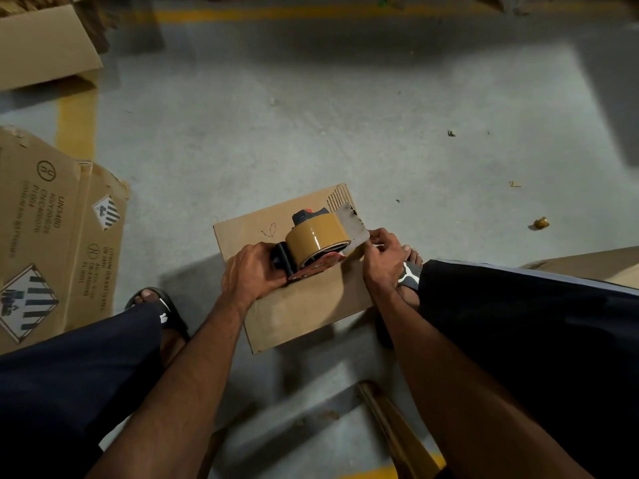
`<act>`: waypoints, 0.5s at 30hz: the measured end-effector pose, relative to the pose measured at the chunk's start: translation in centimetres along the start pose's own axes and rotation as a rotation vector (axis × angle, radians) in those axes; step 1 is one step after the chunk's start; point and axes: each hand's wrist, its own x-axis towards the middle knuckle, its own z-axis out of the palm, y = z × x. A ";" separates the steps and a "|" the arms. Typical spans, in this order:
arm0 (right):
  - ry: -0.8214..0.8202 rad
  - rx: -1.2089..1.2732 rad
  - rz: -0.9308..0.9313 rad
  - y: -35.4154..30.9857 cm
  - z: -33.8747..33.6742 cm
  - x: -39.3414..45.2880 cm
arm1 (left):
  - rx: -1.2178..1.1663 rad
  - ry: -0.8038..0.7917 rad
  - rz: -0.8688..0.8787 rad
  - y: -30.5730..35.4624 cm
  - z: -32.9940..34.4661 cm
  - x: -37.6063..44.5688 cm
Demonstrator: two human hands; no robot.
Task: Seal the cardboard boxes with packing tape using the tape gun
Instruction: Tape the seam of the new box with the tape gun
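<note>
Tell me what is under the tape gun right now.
The red-and-black tape gun with its tan tape roll is over the small flat brown cardboard box on the grey concrete floor. Whether any tape is stuck down yet is hidden by both hands.

Both bare forearms reach forward and down, converging. The left hand (249, 271) is curled in a fist-like grip, knuckles up. The right hand (382, 255) is bent at the wrist, its fingers (377, 236) drawn together in a pinch.
</note>
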 end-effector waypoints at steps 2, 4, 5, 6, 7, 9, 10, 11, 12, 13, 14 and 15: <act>0.020 -0.008 -0.005 -0.2 -0.1 0.0 | 0.000 0.003 -0.001 0.0 0.1 0.0; 0.015 -0.003 -0.003 0.0 -0.1 0.1 | 0.003 0.005 -0.006 0.0 0.1 0.1; 0.010 0.004 -0.002 0.1 0.0 0.3 | 0.003 0.008 -0.008 -0.1 0.2 0.1; 0.012 0.007 -0.003 0.0 0.1 0.2 | -0.001 0.010 -0.007 -0.2 0.2 0.1; 0.023 0.001 -0.010 -0.1 0.0 0.0 | -0.003 0.008 -0.004 -0.3 0.3 0.1; 0.043 -0.026 -0.026 0.0 -0.1 0.2 | 0.004 0.008 0.009 -0.3 0.4 0.1; 0.046 -0.069 -0.037 0.0 -0.1 0.2 | 0.005 0.008 0.012 -0.3 0.4 0.1; 0.041 -0.128 -0.056 -0.2 -0.1 0.0 | -0.001 0.007 0.011 -0.3 0.5 0.2; 0.028 -0.166 -0.078 -0.4 -0.1 0.0 | -0.006 0.006 0.005 -0.3 0.4 0.3; 0.011 -0.170 -0.096 -0.3 0.1 0.1 | -0.008 0.008 0.004 -0.3 0.4 0.3; -0.011 -0.172 -0.103 -0.4 0.0 0.0 | -0.004 0.003 0.004 -0.3 0.3 0.3; -0.038 -0.185 -0.101 -0.5 -0.3 -0.4 | -0.001 -0.015 0.009 -0.3 0.2 0.1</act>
